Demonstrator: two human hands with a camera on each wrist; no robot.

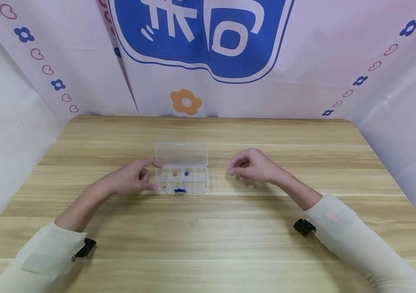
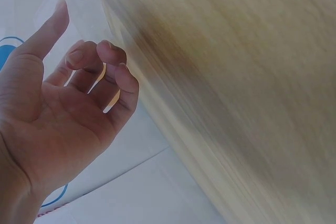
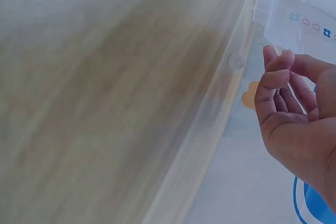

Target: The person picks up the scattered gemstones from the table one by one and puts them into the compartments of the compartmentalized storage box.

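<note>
A clear plastic compartment box (image 1: 200, 186) lies on the table with its lid (image 1: 181, 154) raised at the back. Small pieces sit in some compartments, among them a round blue one (image 1: 187, 173), an orange one (image 1: 174, 173) and a reddish one (image 1: 164, 187). At the front edge is a dark blue piece (image 1: 180, 190). My left hand (image 1: 132, 178) holds the box's left end between thumb and forefinger. Right of the box, my right hand (image 1: 257, 166) pinches a small pale piece (image 3: 279, 50), mostly hidden by the fingertips. A clear round piece (image 3: 237, 61) lies on the table under that hand.
The wooden table (image 1: 208, 236) reaches back to a white printed cloth (image 1: 149, 89), with more white cloth at both sides. A black clip-like device (image 1: 304, 227) sits at the right sleeve, and another black device (image 1: 84, 248) at the left sleeve.
</note>
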